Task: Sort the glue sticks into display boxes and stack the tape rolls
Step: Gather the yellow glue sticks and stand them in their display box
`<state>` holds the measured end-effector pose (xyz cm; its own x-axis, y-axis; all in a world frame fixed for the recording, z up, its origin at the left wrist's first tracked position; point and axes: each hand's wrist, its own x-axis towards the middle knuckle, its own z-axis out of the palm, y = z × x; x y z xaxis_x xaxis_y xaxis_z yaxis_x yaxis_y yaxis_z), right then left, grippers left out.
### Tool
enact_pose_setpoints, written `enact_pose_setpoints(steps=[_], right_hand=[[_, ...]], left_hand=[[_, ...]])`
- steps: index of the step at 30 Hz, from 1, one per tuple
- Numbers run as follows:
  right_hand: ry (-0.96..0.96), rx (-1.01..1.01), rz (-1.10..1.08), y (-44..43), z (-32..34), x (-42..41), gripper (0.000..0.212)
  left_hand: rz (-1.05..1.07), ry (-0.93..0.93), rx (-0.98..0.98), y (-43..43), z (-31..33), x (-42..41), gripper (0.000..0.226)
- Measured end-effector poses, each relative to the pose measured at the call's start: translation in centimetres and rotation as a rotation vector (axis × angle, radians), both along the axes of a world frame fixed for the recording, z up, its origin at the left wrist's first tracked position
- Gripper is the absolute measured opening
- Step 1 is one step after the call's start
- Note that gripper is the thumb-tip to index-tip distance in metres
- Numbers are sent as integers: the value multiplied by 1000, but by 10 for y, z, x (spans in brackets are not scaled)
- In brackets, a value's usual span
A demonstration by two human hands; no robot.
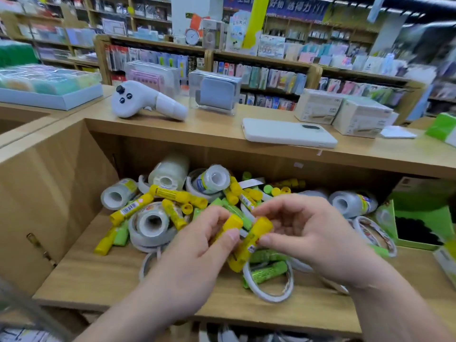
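Note:
A heap of yellow and green glue sticks [172,193] and tape rolls [153,224] lies on a wooden shelf [103,275]. My left hand [197,257] pinches a yellow glue stick [230,224] by its upper end. My right hand [313,233] holds a second, longer yellow glue stick [251,240] between thumb and fingers; its lower end points down over thin white tape rings [269,290]. Both hands hover above the middle of the heap. A green display box [419,218] stands at the shelf's right end, its inside dark.
On the counter above lie a white controller [145,101], a white phone [288,133], a clear case with a grey item [214,91] and two beige cartons [345,112]. The shelf's left wall [49,193] closes that side. Stocked store shelves fill the background.

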<state>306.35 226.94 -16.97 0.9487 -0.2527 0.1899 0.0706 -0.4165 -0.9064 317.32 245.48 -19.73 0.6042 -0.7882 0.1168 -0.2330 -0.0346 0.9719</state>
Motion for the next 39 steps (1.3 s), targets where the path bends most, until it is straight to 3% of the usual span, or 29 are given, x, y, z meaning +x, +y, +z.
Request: enact_pose_setpoints(steps=[6, 8, 11, 14, 17, 20, 24, 27, 30, 36, 39], right_hand=[[22, 162, -18, 6, -16, 20, 30], [0, 136, -117, 5, -16, 25, 27], [11, -270, -473, -6, -17, 31, 16], [154, -672, -546, -11, -24, 40, 27], [229, -779, -527, -3, -33, 49, 22], [183, -775, -583, 0, -36, 48, 17], [21, -587, -699, 7, -17, 20, 13], [-107, -204, -554, 18, 0, -5, 9], [-133, 2, -406, 16, 9, -19, 18], [-33, 191, -222, 1, 6, -9, 21], [21, 203, -185, 2, 2, 10, 15]], left_hand=[[-20, 260, -42, -9, -7, -2, 8], [10, 348, -56, -9, -9, -2, 12], [89, 547, -104, -4, -7, -2, 13], [102, 690, -145, 2, -8, -1, 17], [111, 830, -182, 4, -7, -3, 16], [124, 912, -189, 2, -7, -6, 20], [96, 943, -212, -4, -8, -7, 28], [106, 950, -231, -14, -9, -10, 41], [135, 935, -221, -23, -11, -11, 46], [-58, 787, -140, -29, -6, -17, 36], [-18, 774, -119, -33, -5, -17, 34]])
